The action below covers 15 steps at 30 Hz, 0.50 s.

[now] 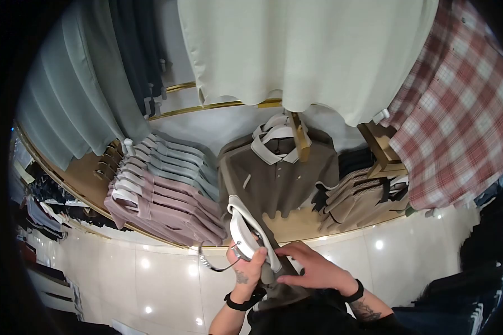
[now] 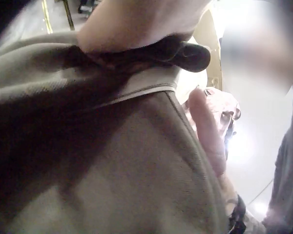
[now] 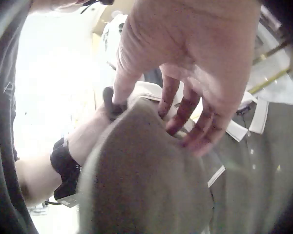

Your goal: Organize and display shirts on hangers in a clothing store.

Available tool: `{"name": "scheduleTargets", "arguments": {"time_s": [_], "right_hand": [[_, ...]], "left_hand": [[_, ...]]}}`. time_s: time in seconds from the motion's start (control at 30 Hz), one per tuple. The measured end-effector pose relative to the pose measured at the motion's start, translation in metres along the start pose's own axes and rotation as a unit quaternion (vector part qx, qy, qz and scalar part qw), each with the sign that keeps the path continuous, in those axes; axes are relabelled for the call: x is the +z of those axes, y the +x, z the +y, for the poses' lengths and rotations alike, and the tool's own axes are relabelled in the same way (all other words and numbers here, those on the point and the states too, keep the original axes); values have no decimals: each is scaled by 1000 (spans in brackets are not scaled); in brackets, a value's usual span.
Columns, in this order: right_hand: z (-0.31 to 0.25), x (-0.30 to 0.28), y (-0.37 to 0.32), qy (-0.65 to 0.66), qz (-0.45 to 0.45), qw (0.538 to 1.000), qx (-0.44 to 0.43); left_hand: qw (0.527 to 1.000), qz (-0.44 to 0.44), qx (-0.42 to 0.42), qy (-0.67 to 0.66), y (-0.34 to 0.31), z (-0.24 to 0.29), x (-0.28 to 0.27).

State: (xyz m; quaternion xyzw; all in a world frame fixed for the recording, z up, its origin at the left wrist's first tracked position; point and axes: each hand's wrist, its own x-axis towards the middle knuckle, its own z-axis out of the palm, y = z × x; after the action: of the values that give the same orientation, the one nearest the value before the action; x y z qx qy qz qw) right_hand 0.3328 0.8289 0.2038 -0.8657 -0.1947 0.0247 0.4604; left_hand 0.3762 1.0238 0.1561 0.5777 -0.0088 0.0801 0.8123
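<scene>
The left hand (image 1: 247,269) grips the collar end of a taupe polo shirt (image 3: 146,185), its fingers curled round the white collar (image 1: 241,231), with the thumb lying over the top. A thin metal hanger hook (image 1: 215,263) sticks out to the left of that hand. The right hand (image 1: 317,269) holds the same shirt just beside it. In the right wrist view its bent fingers (image 3: 185,109) dig into the cloth while the thumb presses from the other side. The two hands nearly touch, and the shirt hangs between them, close in front of the person's body and above the glossy white floor (image 1: 151,273). Each wrist wears a black strap (image 1: 239,303).

Beyond the hands curves a wooden bench (image 1: 296,223) with a gold edge. On it a matching taupe polo (image 1: 279,173) is laid out with its white collar up. To its left lie a fanned row of folded pink shirts (image 1: 156,209) and, behind them, folded grey-green shirts (image 1: 179,159). To its right sits a stack of folded beige shirts (image 1: 363,198).

Overhead hang a cream shirt (image 1: 307,50), a red plaid shirt (image 1: 458,111), and grey-green garments (image 1: 78,100) on the left.
</scene>
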Motion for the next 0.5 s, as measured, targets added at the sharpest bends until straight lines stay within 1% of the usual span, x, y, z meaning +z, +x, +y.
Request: {"name": "scheduleTargets", "arguments": {"time_s": [0.03,0.07,0.17,0.2,0.3,0.33,0.43,0.47,0.5], "right_hand": [[-2,-4,-5,-101,13,995,-15],[6,-5,-10,-157,43,985,-57],[28,-17,-24,-211,42,976,-33],[30,-24,-28,-197,64,978,-19],[47,-46,-41,-243,140,960,0],[49,-53,-41,-232,176,957,-10],[65,-78,-42,-258,182,948,-49],[75,-85,-41,-245,192,947,-82],[81,-92,-41,-232,192,949,-91]], "left_hand": [[1000,12,13,22,-3,-7,13],[999,24,9,19,-8,-18,22],[998,53,-6,27,-25,-32,58],[997,73,-12,1,-32,-36,73],[997,82,-9,6,-42,-34,116],[997,81,-12,1,-44,-42,125],[990,131,-24,-38,-46,-44,162],[989,133,-39,-41,-46,-46,169],[989,140,-40,-38,-44,-43,176]]}}
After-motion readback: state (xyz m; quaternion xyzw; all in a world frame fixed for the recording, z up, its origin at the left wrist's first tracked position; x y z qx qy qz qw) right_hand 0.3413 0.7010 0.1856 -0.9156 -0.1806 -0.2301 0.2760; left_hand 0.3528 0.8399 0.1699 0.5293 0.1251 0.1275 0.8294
